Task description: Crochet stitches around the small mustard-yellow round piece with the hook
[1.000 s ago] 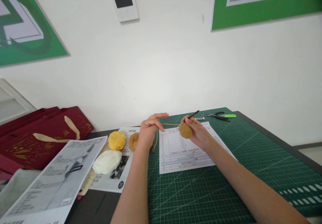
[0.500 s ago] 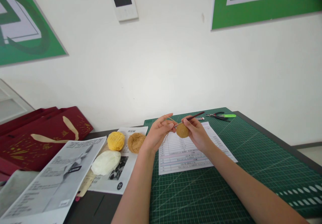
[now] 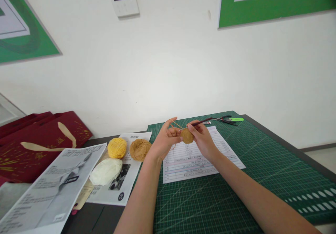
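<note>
Between my two hands is a small round tan crochet piece [image 3: 187,136]. My left hand [image 3: 166,138] pinches its left edge between thumb and fingers, and a strand of tan yarn [image 3: 177,124] runs over the raised index finger. My right hand [image 3: 202,139] grips a crochet hook [image 3: 203,121] with a dark handle, its thin metal tip at the top edge of the piece. The right thumb also touches the piece. Whether the tip is inside a stitch is too small to tell. Below the hands lies a printed sheet [image 3: 189,172] with rows of text.
A green cutting mat [image 3: 262,178] covers the table. Left of my arm are a yellow yarn ball [image 3: 117,148], a tan yarn ball [image 3: 140,149], a white bundle [image 3: 106,172], printed papers [image 3: 49,188] and dark red bags [image 3: 47,143]. Pliers [image 3: 226,119] and a green-handled tool [image 3: 237,119] lie at the back.
The view has shifted slightly. My left thumb has moved onto the crochet piece's edge, and the piece has turned a little. The hook tip has moved to its top edge.
</note>
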A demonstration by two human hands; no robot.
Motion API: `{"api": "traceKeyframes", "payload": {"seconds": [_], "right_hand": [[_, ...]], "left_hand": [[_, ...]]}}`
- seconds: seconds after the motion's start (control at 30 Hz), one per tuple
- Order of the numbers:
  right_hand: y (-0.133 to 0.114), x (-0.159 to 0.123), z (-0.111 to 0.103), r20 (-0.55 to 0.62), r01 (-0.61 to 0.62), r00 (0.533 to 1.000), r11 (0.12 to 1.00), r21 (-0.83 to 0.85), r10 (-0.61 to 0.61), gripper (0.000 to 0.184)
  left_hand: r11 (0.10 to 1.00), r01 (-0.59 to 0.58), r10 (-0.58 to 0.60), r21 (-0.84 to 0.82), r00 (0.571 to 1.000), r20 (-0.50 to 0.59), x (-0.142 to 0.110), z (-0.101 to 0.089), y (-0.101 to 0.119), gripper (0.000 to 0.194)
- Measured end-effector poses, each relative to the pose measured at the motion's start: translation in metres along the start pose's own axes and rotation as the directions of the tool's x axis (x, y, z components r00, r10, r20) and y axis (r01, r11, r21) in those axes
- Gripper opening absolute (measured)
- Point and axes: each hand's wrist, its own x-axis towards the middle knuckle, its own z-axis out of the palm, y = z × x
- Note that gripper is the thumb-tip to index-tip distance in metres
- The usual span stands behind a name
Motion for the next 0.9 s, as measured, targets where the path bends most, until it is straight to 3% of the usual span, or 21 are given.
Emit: {"api": "traceKeyframes", "payload": {"seconds": [0.33,0.6,0.9], "right_hand": [[0.012,-0.002,-0.002,0.001,0.001,1.0,1.0,-0.016,-0.001,0.028],[0.02,-0.007,-0.008,0.103,-0.034,0.994,0.995,-0.091,0.044,0.022],[0.029,-0.002,-0.012,0.126,-0.008,0.992,0.982,-0.189,0.032,0.016]], "left_hand": [[0.999,0.052,-0.052,-0.007,0.998,-0.018,0.002,-0.003,-0.001,0.036],[0.992,0.124,-0.123,0.015,0.991,-0.047,0.005,-0.014,-0.012,0.035],[0.981,0.192,-0.191,0.011,0.98,-0.048,0.008,-0.026,-0.017,0.036]]}}
